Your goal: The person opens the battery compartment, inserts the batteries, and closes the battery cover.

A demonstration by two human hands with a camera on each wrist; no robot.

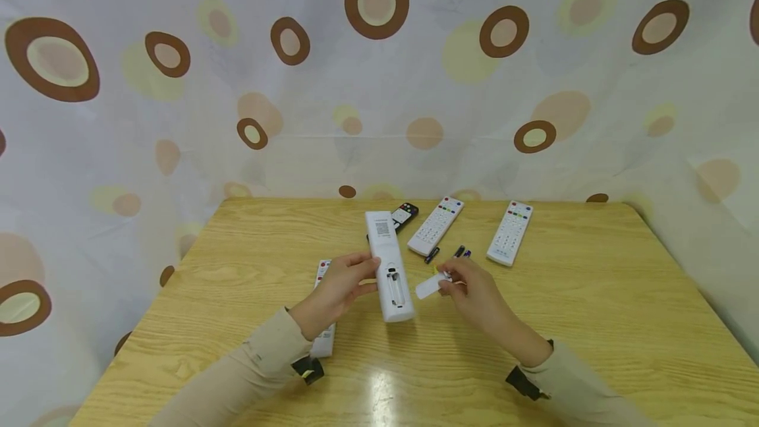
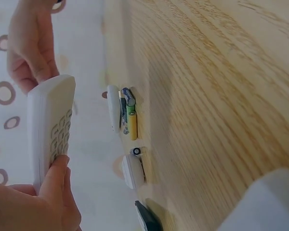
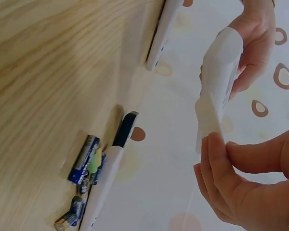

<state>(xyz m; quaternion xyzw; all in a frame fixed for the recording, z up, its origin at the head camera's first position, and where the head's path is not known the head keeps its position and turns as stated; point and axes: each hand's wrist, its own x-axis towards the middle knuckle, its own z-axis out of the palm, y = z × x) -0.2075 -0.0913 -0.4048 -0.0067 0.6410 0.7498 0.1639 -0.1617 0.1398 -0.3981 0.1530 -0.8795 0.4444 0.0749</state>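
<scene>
My left hand (image 1: 344,285) grips a white remote control (image 1: 384,242) above the table, its back turned up and its battery compartment uncovered. No battery shows in that compartment. In the left wrist view, the fingers lie along the button side of this remote (image 2: 41,125). My right hand (image 1: 477,292) pinches a small white battery cover (image 1: 428,286) between thumb and fingers, just right of the compartment end. From the right wrist, the cover (image 3: 206,118) overlaps the remote's (image 3: 219,67) lower end.
Several loose batteries (image 2: 132,126) lie on the wooden table (image 1: 593,308) beyond my right hand. Behind are a black remote (image 1: 406,214), a white remote (image 1: 436,224) and another white one (image 1: 510,232) farther right. One more white remote (image 1: 323,343) sits partly under my left wrist.
</scene>
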